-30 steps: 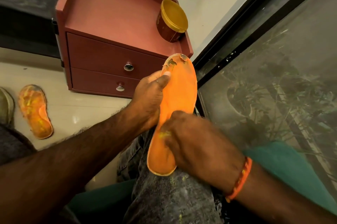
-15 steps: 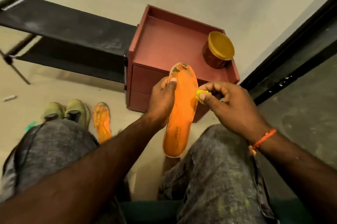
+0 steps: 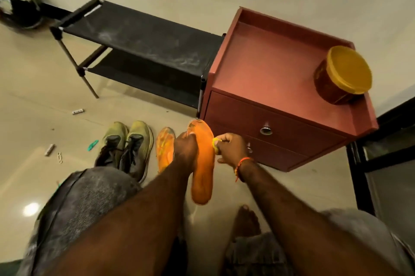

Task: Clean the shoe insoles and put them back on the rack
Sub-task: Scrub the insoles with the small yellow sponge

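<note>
head view | left hand (image 3: 186,147) is clamping its grip on the orange insole (image 3: 203,163), holding it in front of the red cabinet (image 3: 276,87) | right hand (image 3: 231,147) is pinching a small yellow piece (image 3: 215,141) against the insole's edge | second insole (image 3: 165,147) is lying on the floor, left of the cabinet beside the shoes (image 3: 128,145) | black rack (image 3: 143,51) is standing against the cabinet's left side
</note>
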